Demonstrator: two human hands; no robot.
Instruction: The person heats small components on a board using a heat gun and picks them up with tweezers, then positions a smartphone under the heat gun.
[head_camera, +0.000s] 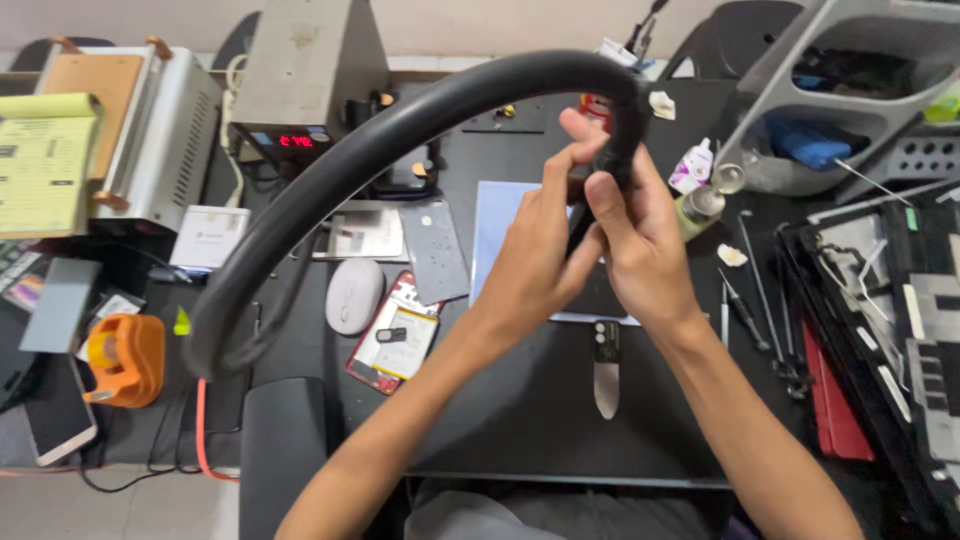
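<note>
Both forearms nearest; left hand (535, 255) and right hand (640, 235) grip closed tight around black hose (330, 180) end.

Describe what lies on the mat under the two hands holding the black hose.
Under the left hand and right hand, gripping the black hose, lies a pale blue sheet on the dark mat. The hands cover its middle, so anything there is hidden.

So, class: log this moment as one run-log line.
left hand: grips hose end | right hand: grips hose end | black hose: arched above desk
</note>
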